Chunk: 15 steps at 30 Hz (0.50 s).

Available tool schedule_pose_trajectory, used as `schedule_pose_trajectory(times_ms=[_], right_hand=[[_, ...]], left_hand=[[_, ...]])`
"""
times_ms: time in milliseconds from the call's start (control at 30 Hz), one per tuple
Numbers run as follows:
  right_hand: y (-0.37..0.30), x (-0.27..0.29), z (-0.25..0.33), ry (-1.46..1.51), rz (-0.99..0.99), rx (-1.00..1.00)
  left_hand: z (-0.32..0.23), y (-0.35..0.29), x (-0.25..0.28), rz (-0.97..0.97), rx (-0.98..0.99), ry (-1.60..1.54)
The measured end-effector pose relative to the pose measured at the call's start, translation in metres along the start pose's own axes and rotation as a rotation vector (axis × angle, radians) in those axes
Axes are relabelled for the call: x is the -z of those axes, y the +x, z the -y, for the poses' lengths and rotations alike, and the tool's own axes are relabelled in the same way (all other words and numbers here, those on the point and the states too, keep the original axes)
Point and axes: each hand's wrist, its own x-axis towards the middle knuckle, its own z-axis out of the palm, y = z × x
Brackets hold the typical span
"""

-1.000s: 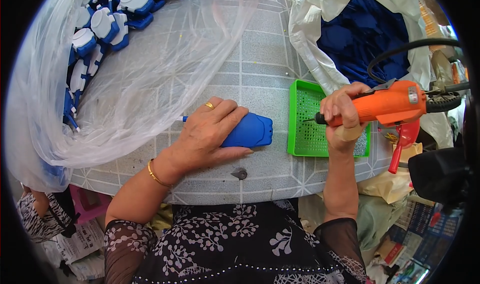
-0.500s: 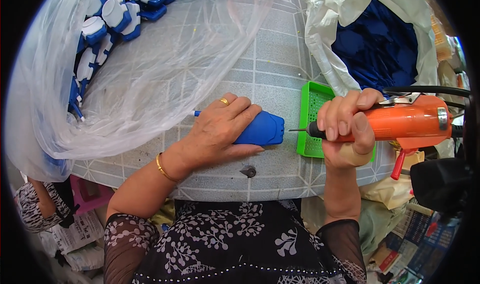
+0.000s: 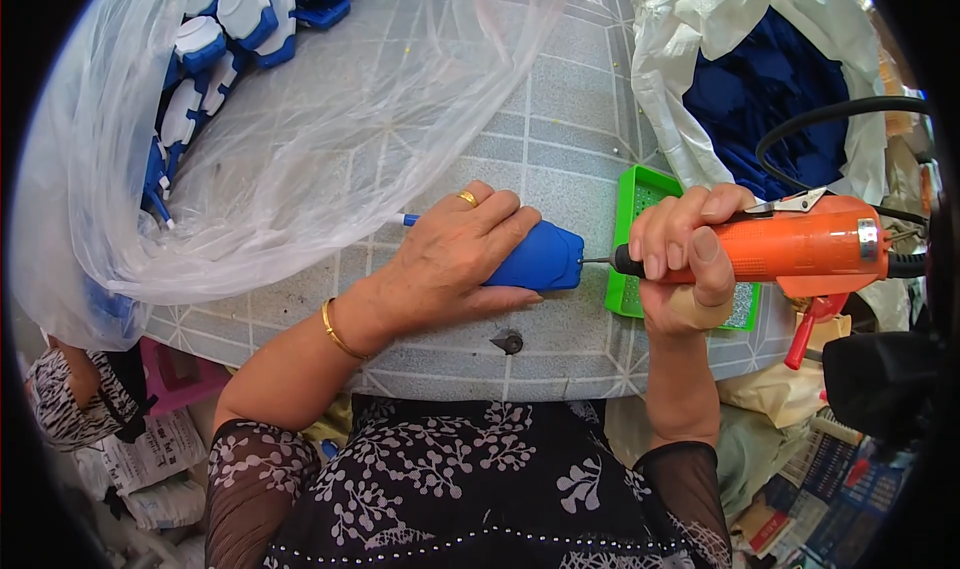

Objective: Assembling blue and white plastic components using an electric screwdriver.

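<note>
My left hand is closed over a blue plastic casing on the tabletop, thumb along its near side. A thin blue stem sticks out from under that hand on the left. In my right hand is an orange electric screwdriver, lying level, fingers wrapped round its front. Its slim bit points left and meets the casing's right end, where small holes show. Beneath my right hand, partly hidden by it, is a green perforated tray.
A clear plastic bag with several blue-and-white pieces spreads over the left of the table. At the back right stands a white sack of dark blue parts. A black cable loops behind the screwdriver. A small dark cone lies near the front edge.
The screwdriver's bit has closed the gap and now meets the casing's end. My left hand and the casing appear slightly further right, as do the tray and sack. The cable now arches higher.
</note>
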Motion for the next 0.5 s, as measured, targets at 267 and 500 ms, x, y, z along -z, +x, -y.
schedule_pose_trajectory(times_ms=[267, 500], right_hand=[[-0.003, -0.007, -0.004, -0.018, 0.000, -0.001], [0.001, -0.010, -0.011, -0.119, 0.037, -0.013]], left_hand=[[0.001, 0.000, -0.002, 0.008, -0.002, 0.001], [0.002, 0.005, 0.002, 0.018, -0.028, 0.016]])
